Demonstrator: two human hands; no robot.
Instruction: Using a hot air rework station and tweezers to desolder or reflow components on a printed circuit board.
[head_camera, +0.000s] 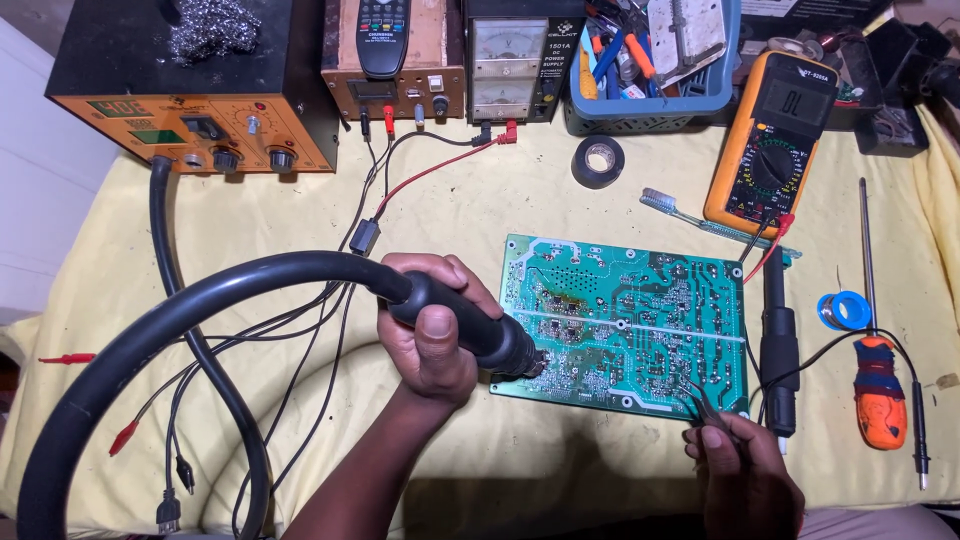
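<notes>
1. The right hand (745, 470), at the table's near edge, pinches thin tweezers (700, 405) whose tips touch the green circuit board (625, 320) at its near right corner.
2. The left hand (435, 330) is wrapped tight around the black hot-air wand (470, 325), nozzle at the board's near left edge, apparently to heat it.
3. The orange multimeter (770, 140) sits toward the far right.

Green circuit board (630, 325) flat, solder side up, just below the yellow multimeter (770, 140). Black hot-air handpiece (465, 325), thick hose, nozzle at board's lower-left edge. Tweezers (700, 402) tips at its lower-right corner.
</notes>
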